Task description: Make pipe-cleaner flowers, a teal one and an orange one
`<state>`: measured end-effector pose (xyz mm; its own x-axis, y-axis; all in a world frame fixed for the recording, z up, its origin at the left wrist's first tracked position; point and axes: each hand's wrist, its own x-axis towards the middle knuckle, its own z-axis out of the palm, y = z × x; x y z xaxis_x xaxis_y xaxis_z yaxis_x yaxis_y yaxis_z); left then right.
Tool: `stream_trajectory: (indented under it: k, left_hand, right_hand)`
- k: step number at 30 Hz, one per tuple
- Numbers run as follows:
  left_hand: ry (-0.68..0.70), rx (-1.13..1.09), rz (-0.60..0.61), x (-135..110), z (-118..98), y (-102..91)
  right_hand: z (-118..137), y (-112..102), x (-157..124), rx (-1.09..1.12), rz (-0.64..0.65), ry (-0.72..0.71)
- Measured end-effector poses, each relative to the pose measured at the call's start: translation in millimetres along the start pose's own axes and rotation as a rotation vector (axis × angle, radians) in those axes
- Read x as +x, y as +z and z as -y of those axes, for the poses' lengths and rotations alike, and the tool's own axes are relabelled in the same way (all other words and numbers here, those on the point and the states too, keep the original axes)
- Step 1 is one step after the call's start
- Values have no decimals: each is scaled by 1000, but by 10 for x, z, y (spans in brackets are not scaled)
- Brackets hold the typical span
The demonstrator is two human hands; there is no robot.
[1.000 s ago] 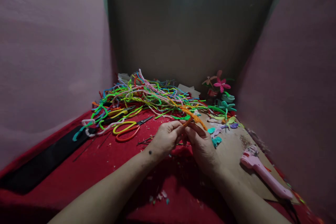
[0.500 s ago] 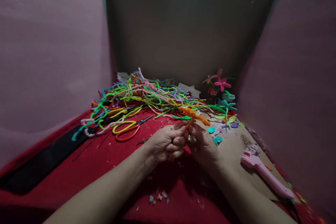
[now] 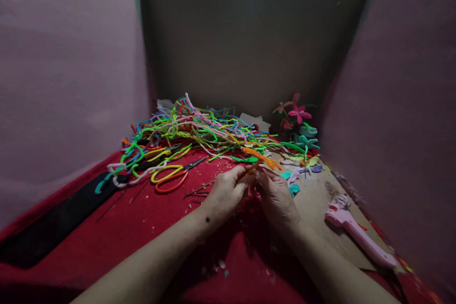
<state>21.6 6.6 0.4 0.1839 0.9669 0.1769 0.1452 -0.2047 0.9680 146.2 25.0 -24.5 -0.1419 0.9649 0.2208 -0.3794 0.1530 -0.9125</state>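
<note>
My left hand [image 3: 227, 194] and my right hand [image 3: 276, 197] meet over the red cloth [image 3: 149, 228], fingertips pinched together on an orange pipe cleaner piece [image 3: 260, 156] that sticks up and to the right from between them. Both hands are closed on it. Just beyond lies a big tangled heap of coloured pipe cleaners [image 3: 192, 130]. Small pipe cleaner petals in teal and purple [image 3: 295, 178] lie right of my right hand.
Yellow-and-orange scissors [image 3: 171, 175] lie left of my hands. A pink glue gun [image 3: 356, 235] rests on brown cardboard [image 3: 320, 204] at right. Finished pipe cleaner flowers [image 3: 299, 121] stand at the back right. A black strip [image 3: 60, 221] lies far left. A cardboard wall [image 3: 249, 33] stands behind.
My left hand has loosened from a curled fist into a fingertip pinch and shifted slightly left and up. The orange piece has turned a little between my fingers.
</note>
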Motion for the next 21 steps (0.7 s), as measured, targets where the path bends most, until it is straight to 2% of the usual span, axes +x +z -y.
stream_trajectory:
  k: [2, 4, 6, 10, 12, 16, 21]
  left_hand:
    - [147, 183, -93, -13, 35, 14]
    - [198, 220, -122, -16, 48, 16]
    - [135, 93, -84, -10, 22, 13]
    - [-124, -274, 34, 9, -82, -1]
    - [-206, -388, 64, 13, -108, -10]
    - [-244, -560, 161, 18, -63, -26]
    - [-294, -738, 319, 18, 11, -65]
  right_hand:
    - [-3, -5, -4, -38, -27, -9]
    - [3, 5, -7, -35, -23, 3]
    - [14, 23, -5, -13, -3, 4]
    - [32, 42, 5, 56, 40, -9]
    - [28, 34, 10, 81, 25, 4]
    - [18, 11, 20, 149, 13, 48]
    - [50, -9, 34, 215, 129, 113]
